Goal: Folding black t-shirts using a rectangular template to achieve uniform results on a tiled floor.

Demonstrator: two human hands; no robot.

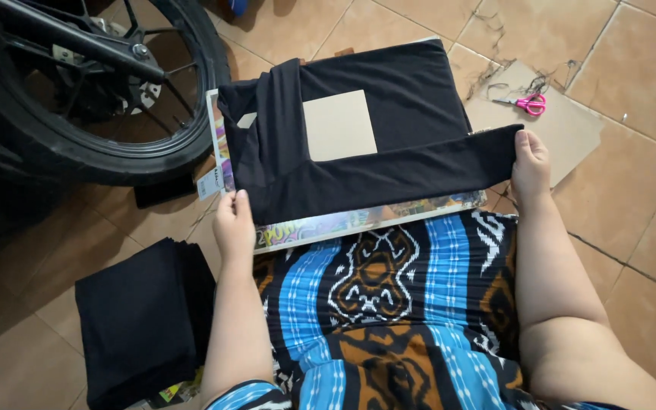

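On my lap: black garment (358, 144), folded round a cardboard square (339, 124) for shape; my left hand (234, 224) and right hand (529, 163) pinch its near fold taut. Folded pile (142, 319) near left.

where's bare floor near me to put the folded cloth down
Bare tiles lie right of the right hand, below the cardboard sheet with the scissors. A smaller patch sits between the wheel and the black cloth stack. The board under the black cloth is fully covered.
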